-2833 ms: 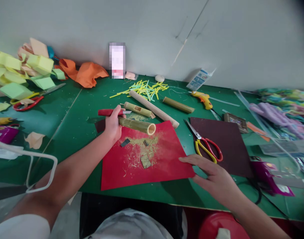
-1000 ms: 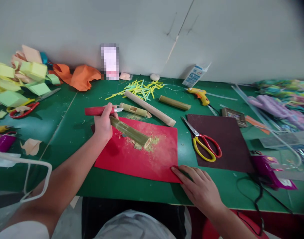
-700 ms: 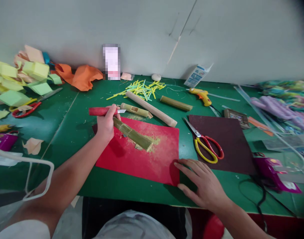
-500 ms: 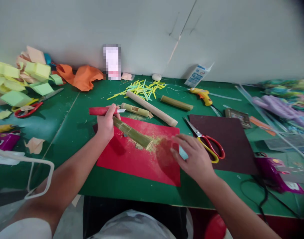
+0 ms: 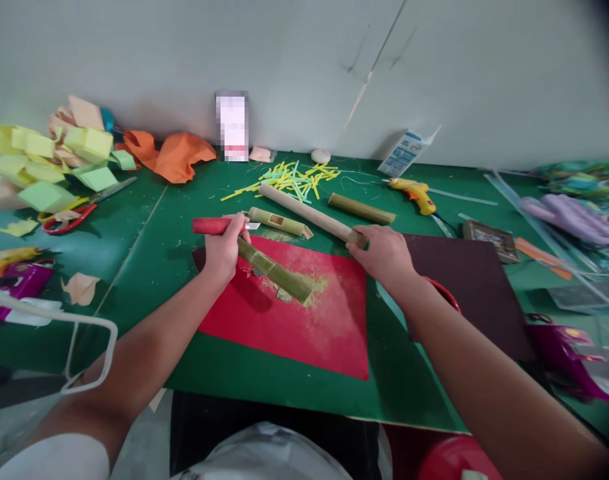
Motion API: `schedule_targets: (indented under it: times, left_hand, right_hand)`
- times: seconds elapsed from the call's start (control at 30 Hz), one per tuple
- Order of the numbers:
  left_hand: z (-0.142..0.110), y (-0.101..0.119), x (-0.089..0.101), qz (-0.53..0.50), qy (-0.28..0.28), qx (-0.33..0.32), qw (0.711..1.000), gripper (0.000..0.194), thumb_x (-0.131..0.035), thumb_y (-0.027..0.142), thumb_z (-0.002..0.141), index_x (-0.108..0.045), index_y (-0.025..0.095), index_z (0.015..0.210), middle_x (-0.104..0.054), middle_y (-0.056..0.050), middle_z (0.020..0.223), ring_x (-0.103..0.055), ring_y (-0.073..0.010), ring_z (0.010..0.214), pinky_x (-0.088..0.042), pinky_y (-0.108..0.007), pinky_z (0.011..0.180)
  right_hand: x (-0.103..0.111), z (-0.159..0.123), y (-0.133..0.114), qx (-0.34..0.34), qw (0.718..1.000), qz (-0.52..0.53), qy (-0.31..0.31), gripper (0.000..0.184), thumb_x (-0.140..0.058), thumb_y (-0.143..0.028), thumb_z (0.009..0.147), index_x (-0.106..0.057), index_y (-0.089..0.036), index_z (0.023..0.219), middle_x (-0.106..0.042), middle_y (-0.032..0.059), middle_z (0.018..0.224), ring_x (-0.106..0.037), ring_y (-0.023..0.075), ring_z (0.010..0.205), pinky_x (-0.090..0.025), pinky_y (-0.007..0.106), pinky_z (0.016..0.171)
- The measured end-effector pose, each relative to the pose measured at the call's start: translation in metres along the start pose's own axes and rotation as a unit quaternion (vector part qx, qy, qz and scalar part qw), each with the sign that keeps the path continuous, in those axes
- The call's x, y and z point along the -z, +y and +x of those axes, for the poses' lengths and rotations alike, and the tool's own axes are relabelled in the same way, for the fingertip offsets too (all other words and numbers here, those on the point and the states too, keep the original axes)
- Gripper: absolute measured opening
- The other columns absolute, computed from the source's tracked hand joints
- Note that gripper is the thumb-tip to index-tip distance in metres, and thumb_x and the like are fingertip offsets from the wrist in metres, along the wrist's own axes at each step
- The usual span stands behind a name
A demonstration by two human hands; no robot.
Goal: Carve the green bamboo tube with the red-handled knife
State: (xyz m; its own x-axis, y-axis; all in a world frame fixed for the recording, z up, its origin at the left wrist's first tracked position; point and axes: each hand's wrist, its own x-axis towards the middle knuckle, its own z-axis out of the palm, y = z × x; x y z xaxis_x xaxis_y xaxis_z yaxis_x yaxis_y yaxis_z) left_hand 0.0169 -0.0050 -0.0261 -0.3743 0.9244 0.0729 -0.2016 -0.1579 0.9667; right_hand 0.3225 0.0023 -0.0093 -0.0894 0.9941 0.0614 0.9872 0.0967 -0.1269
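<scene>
My left hand (image 5: 223,252) is closed round a red-handled chisel (image 5: 210,226), its short metal blade pointing right. The same hand is at the upper end of a green bamboo piece (image 5: 277,270), which slants across a red sheet (image 5: 304,350) dusted with shavings. Whether its fingers also grip the bamboo is partly hidden. My right hand (image 5: 384,257) is closed on the near end of a pale wooden rod (image 5: 309,215), which lies slanted beyond the sheet. Behind the bamboo lies a shorter bamboo piece (image 5: 278,222) with a square hole cut in it.
Another bamboo length (image 5: 362,208) and a yellow glue gun (image 5: 413,195) lie at the back right. Red-handled scissors (image 5: 442,293) are mostly hidden under my right arm, on a dark sheet (image 5: 477,287). Folded paper boxes (image 5: 47,153) pile up at the left. Yellow strips (image 5: 289,179) lie scattered behind.
My right hand has moved from above the red sheet's right edge, up and away from me, and taken hold of the wooden rod's near end. My left hand keeps the chisel.
</scene>
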Motion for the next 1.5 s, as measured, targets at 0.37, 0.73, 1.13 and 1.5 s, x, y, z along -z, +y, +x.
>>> schedule_targets:
  times: [0.37,0.73,1.13,1.5]
  left_hand:
    - [-0.014,0.006,0.003,0.098,-0.04,-0.056,0.993,0.025,-0.072,0.044,0.087,-0.066,0.019,0.086,-0.062,0.003,0.057,-0.056,-0.0112,0.054,-0.048,-0.023,0.061]
    - [-0.026,0.011,0.003,0.188,-0.095,-0.101,0.972,0.023,-0.067,0.043,0.092,-0.067,0.02,0.092,-0.064,0.002,0.065,-0.061,-0.0121,0.062,-0.052,-0.024,0.067]
    - [-0.036,0.011,0.001,0.157,-0.107,-0.123,0.974,0.023,-0.068,0.041,0.091,-0.068,0.019,0.097,-0.064,0.002,0.064,-0.06,-0.0101,0.055,-0.051,-0.022,0.057]
    - [-0.05,0.03,-0.026,0.122,-0.099,-0.052,0.986,0.044,-0.07,0.058,0.085,-0.067,0.018,0.068,-0.05,0.003,0.047,-0.043,-0.0071,0.04,-0.036,-0.021,0.04]
  right_hand:
    - [0.013,-0.089,-0.097,0.17,0.959,0.225,0.012,0.043,-0.074,-0.044,0.082,-0.068,-0.017,0.115,-0.075,0.0121,0.108,-0.071,0.0306,0.097,-0.057,0.046,0.084]
    - [-0.01,-0.083,-0.091,0.23,0.932,0.264,0.093,0.026,-0.061,-0.024,0.078,-0.069,-0.016,0.101,-0.073,0.0092,0.089,-0.068,0.0237,0.08,-0.058,0.037,0.073]
    - [-0.015,-0.075,-0.083,0.263,0.931,0.247,0.055,0.023,-0.06,-0.025,0.078,-0.068,-0.015,0.096,-0.071,0.0095,0.085,-0.065,0.0233,0.075,-0.055,0.037,0.068]
    - [-0.018,-0.074,-0.078,0.241,0.936,0.255,0.01,0.028,-0.062,-0.028,0.083,-0.071,-0.013,0.105,-0.072,0.0133,0.099,-0.064,0.0276,0.088,-0.057,0.044,0.078]
